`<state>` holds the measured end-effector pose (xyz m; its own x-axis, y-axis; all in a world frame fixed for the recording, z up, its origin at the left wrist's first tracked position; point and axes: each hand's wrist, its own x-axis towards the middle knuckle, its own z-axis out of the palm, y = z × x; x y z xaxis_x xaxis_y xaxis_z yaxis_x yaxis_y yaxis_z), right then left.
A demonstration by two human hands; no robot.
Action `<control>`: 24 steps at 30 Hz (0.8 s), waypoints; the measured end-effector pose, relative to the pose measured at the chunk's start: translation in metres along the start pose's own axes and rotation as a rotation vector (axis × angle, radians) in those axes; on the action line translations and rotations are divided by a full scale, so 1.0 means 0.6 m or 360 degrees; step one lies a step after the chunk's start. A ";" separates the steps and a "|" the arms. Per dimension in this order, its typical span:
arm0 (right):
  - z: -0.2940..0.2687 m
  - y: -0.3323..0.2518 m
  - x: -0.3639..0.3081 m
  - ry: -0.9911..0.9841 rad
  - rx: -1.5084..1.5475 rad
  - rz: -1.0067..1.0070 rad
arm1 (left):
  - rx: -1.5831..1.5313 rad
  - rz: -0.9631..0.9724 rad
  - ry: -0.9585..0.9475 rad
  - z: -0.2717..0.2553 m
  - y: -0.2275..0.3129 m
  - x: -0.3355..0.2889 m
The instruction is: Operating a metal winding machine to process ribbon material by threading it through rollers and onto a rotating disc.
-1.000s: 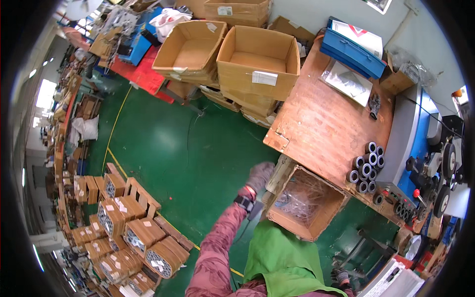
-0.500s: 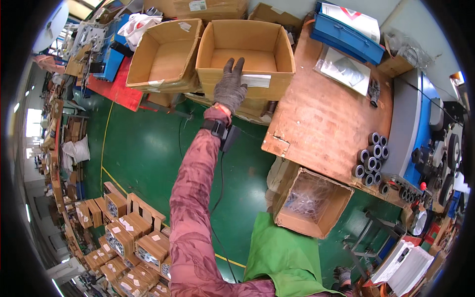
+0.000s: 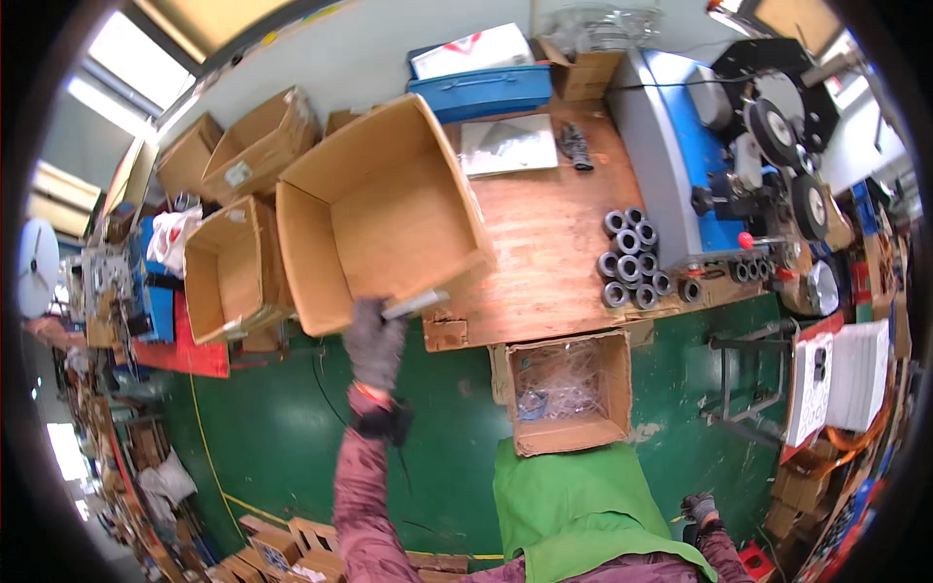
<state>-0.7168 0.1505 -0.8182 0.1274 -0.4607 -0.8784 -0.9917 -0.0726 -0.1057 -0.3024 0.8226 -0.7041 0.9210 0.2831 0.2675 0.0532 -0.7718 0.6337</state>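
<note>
My left hand (image 3: 375, 348), in a grey glove, grips the near rim of a big open cardboard box (image 3: 389, 233). That box is tilted and lifted, its inside turned toward me with nothing in it, and its right side reaches over the wooden table. A paper label (image 3: 416, 304) shows on the rim beside my fingers. At the lower right, my gloved right hand (image 3: 698, 507) hangs low beside my green apron (image 3: 583, 500), its fingers loosely bent and apart, holding nothing I can see. A second open carton (image 3: 228, 270) stands left of the lifted box.
The wooden table (image 3: 544, 243) bears several dark metal rings (image 3: 630, 257), a plastic-covered sheet (image 3: 507, 146), a glove (image 3: 575, 146) and a blue toolbox (image 3: 476, 92). A grey-and-blue machine (image 3: 690, 165) stands at its right. A carton of plastic scraps (image 3: 573, 389) sits at the near edge.
My left hand has gone from resting on the box's near wall to gripping its rim. The box has been raised and tilted. My view has turned to the right.
</note>
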 end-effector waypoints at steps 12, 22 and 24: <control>-0.120 0.158 0.141 -0.0193 -0.0727 -0.0524 | -0.0010 0.0352 -0.0283 0.299 0.071 -0.185; -0.318 0.175 0.305 0.0200 0.0657 -0.0267 | 0.0542 -0.0426 -0.0051 0.317 0.297 -0.319; -0.329 0.139 0.316 0.0032 0.0637 -0.0370 | -0.0174 -0.0275 0.0131 0.335 0.251 -0.393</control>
<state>-0.7725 -0.1176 -0.9017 0.3431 -0.4899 -0.8014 -0.8642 0.1696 -0.4737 -0.4339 0.5250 -0.8178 0.8670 0.4549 0.2033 0.1614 -0.6424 0.7492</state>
